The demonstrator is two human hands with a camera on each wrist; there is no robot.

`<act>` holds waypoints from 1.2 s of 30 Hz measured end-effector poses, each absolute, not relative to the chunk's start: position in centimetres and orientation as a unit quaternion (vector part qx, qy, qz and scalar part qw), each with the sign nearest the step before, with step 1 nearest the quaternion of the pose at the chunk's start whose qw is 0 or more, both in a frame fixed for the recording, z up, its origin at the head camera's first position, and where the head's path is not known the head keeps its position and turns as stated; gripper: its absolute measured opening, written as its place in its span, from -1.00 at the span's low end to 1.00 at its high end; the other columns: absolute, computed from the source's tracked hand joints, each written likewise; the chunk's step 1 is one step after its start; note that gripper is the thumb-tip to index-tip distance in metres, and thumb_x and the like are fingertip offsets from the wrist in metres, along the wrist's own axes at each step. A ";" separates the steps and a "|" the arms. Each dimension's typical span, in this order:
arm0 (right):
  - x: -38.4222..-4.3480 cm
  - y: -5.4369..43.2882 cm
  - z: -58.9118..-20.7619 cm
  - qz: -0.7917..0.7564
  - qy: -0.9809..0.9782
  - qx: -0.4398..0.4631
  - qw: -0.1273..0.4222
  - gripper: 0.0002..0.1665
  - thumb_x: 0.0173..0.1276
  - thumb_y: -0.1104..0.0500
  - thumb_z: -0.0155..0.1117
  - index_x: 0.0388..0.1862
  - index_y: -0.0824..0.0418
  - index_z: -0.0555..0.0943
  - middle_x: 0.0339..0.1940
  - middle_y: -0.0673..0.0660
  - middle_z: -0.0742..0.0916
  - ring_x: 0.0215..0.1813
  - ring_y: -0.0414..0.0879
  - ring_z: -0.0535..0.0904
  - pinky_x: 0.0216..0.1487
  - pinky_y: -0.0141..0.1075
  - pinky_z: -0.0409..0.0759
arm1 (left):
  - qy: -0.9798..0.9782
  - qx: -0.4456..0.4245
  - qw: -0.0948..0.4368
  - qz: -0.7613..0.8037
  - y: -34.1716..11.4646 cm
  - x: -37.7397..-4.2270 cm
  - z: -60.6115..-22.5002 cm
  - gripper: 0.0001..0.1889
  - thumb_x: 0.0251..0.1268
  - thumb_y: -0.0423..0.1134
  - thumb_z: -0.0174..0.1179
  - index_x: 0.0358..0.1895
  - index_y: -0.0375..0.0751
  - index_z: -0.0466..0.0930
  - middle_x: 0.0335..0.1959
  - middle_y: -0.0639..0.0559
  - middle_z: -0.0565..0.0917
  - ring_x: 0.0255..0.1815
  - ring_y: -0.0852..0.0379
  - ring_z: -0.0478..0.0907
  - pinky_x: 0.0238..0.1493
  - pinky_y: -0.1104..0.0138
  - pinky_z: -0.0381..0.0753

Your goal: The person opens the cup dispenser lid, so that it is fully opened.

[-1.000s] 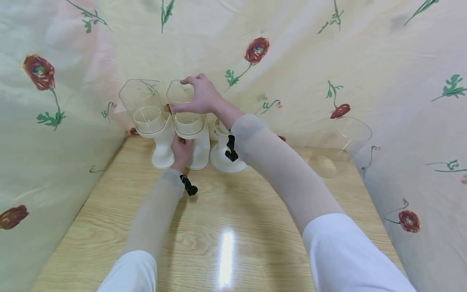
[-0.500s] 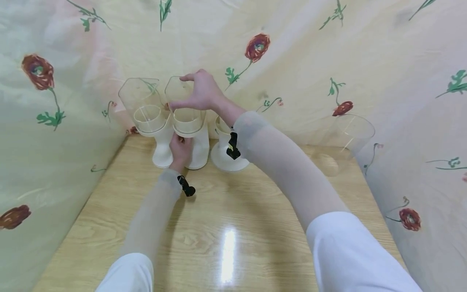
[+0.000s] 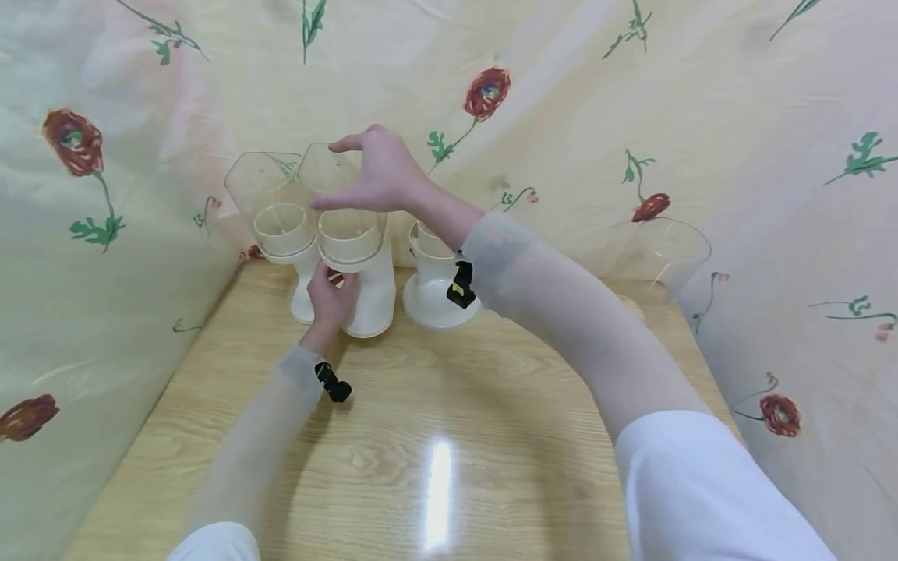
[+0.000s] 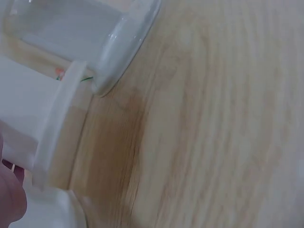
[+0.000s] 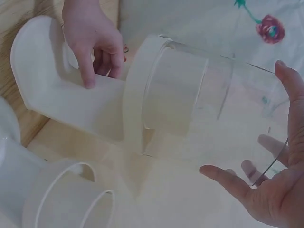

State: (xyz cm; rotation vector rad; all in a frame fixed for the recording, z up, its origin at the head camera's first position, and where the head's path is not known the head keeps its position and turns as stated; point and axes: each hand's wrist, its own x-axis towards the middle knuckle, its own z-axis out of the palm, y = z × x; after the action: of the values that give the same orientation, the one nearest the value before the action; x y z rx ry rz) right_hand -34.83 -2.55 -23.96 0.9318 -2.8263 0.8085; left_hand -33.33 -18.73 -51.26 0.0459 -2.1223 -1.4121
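Two hands on one piece, and look how they share it! Down low, the left hand (image 3: 330, 300) grips the stem of a white plastic stand (image 3: 375, 300), fingers curled round it; up top, the right hand (image 3: 386, 175) spreads its fingers wide about the clear, thin-walled container (image 3: 326, 167) seated in that stand's collar. A sensible split, it seems: the piece looks tall and top-heavy, so one hand likely governs the foot while the other guards against a topple. It's near the back of the wooden counter (image 3: 393, 421); whether the foot sits fully down is hard to tell. Just left, a matching white stand (image 3: 303, 304) carries its own clear vessel (image 3: 259, 175), leaving the left hand a tight gap. To the right comes a round-based white stand (image 3: 431, 302), partly hidden by the right forearm (image 3: 561, 312) cutting across. Well apart, far right, a lone transparent cylinder (image 3: 677, 241) sits before the cream, red-flowered cloth (image 3: 561, 93).
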 end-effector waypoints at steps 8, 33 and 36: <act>-31.7 -0.8 -22.0 0.257 -0.916 0.306 0.023 0.16 -0.08 -0.56 0.59 0.50 -0.13 0.57 0.50 0.05 0.59 0.53 -0.13 0.42 0.47 -0.36 0.48 | -0.814 -0.019 0.264 -0.517 -19.1 -30.6 -49.7 -0.81 0.45 -0.40 0.26 0.02 -0.40 0.58 -0.09 -0.35 0.71 -0.02 -0.26 0.73 0.11 -0.05 0.82; -23.6 9.9 -21.3 0.224 -0.921 0.320 0.019 0.09 -0.09 -0.54 0.62 0.40 -0.14 0.54 0.35 0.10 0.58 0.26 -0.04 0.49 0.18 -0.09 0.61 | -0.785 -0.130 0.091 -0.599 -12.9 -25.2 -48.7 -0.64 0.21 -0.62 0.31 0.10 -0.47 0.65 -0.05 -0.39 0.73 -0.13 0.33 0.64 -0.14 0.53 0.73; -23.0 10.9 -21.9 0.226 -0.923 0.310 0.018 0.07 -0.09 -0.53 0.63 0.38 -0.15 0.56 0.33 0.09 0.57 0.22 -0.03 0.49 0.16 -0.08 0.61 | -0.784 -0.138 0.075 -0.601 -11.9 -25.1 -49.3 -0.69 0.20 -0.63 0.31 0.02 -0.48 0.65 -0.07 -0.39 0.73 -0.14 0.34 0.63 -0.13 0.54 0.73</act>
State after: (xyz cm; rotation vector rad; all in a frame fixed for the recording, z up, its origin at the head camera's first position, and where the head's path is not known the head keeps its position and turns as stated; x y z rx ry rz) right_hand -23.03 10.94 -21.88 0.9636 -2.8671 0.7003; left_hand -25.09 -11.92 -49.29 -0.4126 -2.3506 -1.8026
